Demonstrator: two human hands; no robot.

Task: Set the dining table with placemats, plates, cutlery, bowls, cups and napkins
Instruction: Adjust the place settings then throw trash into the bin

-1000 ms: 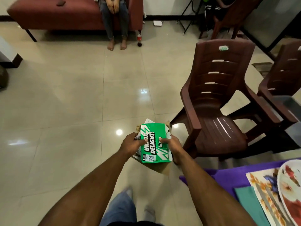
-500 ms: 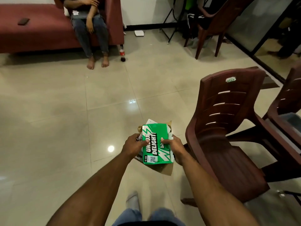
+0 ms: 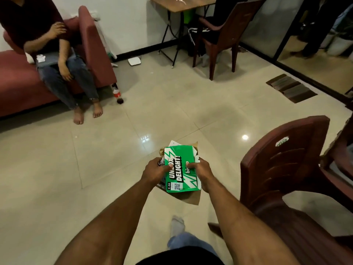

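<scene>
Head view: my left hand (image 3: 155, 170) and right hand (image 3: 201, 172) each grip a side of the green box (image 3: 180, 169), stacked on brown packaging, above the floor. I judge this a carrying step; next, reaching the counter, unseen here.

We see a glossy printed cardboard box (image 3: 180, 169), matt brown paper (image 3: 191, 197) under it, shiny tiled floor (image 3: 95, 159), smooth plastic chair (image 3: 282, 169), cloth sofa (image 3: 15, 79).
</scene>
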